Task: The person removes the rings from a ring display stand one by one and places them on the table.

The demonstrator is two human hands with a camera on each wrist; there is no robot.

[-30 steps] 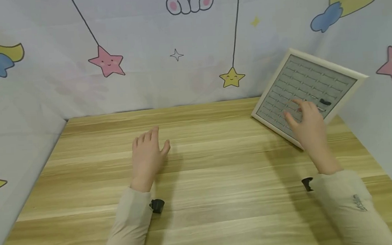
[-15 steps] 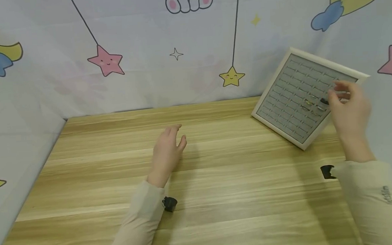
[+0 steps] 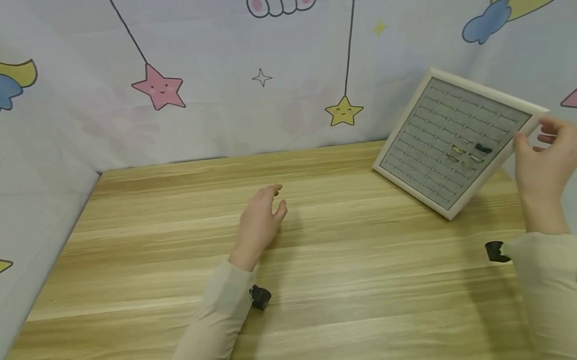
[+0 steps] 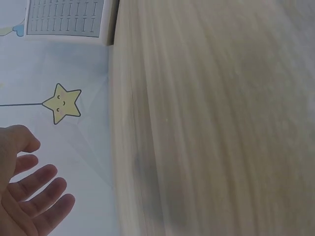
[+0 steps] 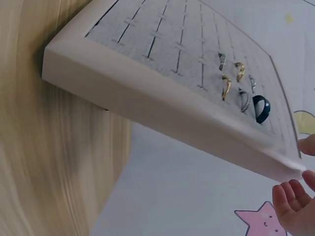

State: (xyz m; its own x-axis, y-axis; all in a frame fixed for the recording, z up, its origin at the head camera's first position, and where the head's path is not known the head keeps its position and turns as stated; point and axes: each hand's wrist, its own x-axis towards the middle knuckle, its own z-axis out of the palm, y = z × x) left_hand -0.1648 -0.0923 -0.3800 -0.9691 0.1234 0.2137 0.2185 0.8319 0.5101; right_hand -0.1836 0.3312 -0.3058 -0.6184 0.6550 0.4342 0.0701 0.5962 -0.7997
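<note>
A ring display tray (image 3: 408,135) with a pale frame and grey slotted padding stands tilted at the back right of the table. Several rings sit in its slots: the right wrist view shows a wide black ring (image 5: 262,109), gold rings such as the gold ring (image 5: 226,87), and silver ones like the silver ring (image 5: 245,100). My right hand (image 3: 547,166) is at the tray's upper right corner, thumb and fingers parted around it, fingertips right at the frame. My left hand (image 3: 258,222) hovers over the middle of the table, fingers loosely bent, holding nothing.
The wood-grain table (image 3: 351,263) stretches across the view. Behind it hangs a pale cloth backdrop (image 3: 226,118) printed with stars and moons. Black wrist cameras sit at the left cuff (image 3: 260,297) and right cuff (image 3: 498,251).
My right hand has moved right from in front of the rings to the tray's upper right corner, uncovering them. My left hand has drifted right. The tray stays in place.
</note>
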